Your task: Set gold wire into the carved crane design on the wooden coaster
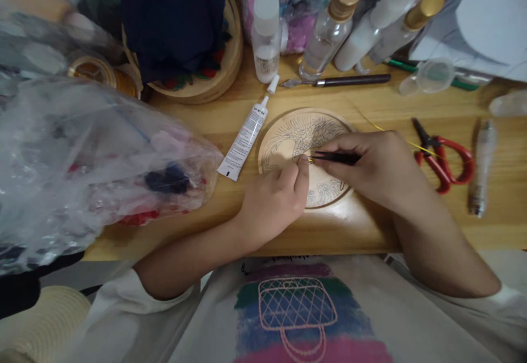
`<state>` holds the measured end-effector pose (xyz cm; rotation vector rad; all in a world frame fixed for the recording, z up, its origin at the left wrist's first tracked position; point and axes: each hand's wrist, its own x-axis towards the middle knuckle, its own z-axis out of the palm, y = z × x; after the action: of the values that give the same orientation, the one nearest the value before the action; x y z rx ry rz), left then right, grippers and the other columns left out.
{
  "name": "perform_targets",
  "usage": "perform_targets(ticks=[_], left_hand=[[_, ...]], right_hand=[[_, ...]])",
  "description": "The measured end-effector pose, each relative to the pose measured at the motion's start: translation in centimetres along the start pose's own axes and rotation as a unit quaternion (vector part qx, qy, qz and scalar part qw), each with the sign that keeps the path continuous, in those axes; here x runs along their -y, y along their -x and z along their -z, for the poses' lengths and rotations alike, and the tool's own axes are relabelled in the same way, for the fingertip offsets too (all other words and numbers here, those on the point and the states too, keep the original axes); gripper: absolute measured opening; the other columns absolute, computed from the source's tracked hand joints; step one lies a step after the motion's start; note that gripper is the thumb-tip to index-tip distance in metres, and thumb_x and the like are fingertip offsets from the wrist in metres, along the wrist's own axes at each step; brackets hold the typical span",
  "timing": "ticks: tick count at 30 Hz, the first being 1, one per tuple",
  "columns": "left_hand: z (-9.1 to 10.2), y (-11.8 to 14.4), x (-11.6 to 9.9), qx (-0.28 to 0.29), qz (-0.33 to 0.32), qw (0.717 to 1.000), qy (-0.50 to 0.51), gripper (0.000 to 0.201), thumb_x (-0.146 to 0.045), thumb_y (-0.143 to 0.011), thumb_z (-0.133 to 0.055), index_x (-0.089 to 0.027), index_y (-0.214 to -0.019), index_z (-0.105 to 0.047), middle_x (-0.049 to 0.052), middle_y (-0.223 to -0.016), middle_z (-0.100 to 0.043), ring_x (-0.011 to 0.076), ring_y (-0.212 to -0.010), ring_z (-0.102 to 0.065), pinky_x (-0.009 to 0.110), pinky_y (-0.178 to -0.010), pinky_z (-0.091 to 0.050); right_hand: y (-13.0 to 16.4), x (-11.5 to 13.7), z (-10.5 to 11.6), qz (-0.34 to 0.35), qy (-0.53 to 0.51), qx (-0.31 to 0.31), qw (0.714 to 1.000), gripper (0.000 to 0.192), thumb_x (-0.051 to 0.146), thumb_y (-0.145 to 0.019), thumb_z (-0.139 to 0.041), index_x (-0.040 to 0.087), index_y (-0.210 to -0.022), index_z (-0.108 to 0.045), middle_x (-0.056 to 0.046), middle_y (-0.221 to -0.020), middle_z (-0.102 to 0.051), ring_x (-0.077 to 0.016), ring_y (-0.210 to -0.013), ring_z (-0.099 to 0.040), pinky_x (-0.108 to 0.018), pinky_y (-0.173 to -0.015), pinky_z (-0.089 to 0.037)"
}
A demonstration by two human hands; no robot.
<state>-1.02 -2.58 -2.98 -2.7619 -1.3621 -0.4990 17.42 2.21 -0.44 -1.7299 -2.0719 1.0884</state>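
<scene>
A round wooden disc [288, 132] with a fine line drawing of a bird lies on the wooden table [354, 225]. My right hand [370, 168] holds black tweezers [335, 157] whose tips pinch a thin gold wire [415, 144] over the disc's middle. My left hand [274, 201] rests on the disc's near left edge, its fingertips pressed down right beside the tweezer tips. The wire trails off to the right across the table.
A white glue tube [246, 137] lies left of the disc. Red scissors [442, 157] and a clear pen-like tube [481, 165] lie to the right. Bottles [265, 36], a palette knife [341, 81] and a wooden bowl of fabric [197, 83] stand behind. A big plastic bag [82, 154] fills the left.
</scene>
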Motion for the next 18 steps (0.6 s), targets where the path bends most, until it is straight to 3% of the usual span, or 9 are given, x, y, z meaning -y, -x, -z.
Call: perform_targets(ticks=[7, 18], left_hand=[[0.08, -0.01, 0.05, -0.027, -0.002, 1.000, -0.014, 0.027, -0.008, -0.092, -0.044, -0.005, -0.109, -0.066, 0.002, -0.065, -0.062, 0.0123, -0.050, -0.056, 0.024, -0.043, -0.038], [0.24, -0.08, 0.02, -0.024, 0.000, 1.000, -0.005, 0.025, -0.008, -0.092, -0.046, -0.006, -0.108, -0.064, 0.001, -0.067, -0.063, 0.0121, -0.051, -0.057, 0.026, -0.045, -0.038]], right_hand=[[-0.05, -0.08, 0.11, -0.002, 0.021, 0.005, 1.000, 0.014, 0.024, -0.077, -0.067, 0.024, -0.086, -0.078, 0.001, -0.080, -0.077, -0.0197, -0.073, -0.071, -0.028, -0.063, -0.047], [0.09, -0.16, 0.28, 0.011, 0.001, 0.006, 1.000, 0.016, 0.021, -0.076, -0.065, 0.025, -0.086, -0.078, 0.002, -0.081, -0.078, -0.0185, -0.072, -0.071, -0.028, -0.063, -0.047]])
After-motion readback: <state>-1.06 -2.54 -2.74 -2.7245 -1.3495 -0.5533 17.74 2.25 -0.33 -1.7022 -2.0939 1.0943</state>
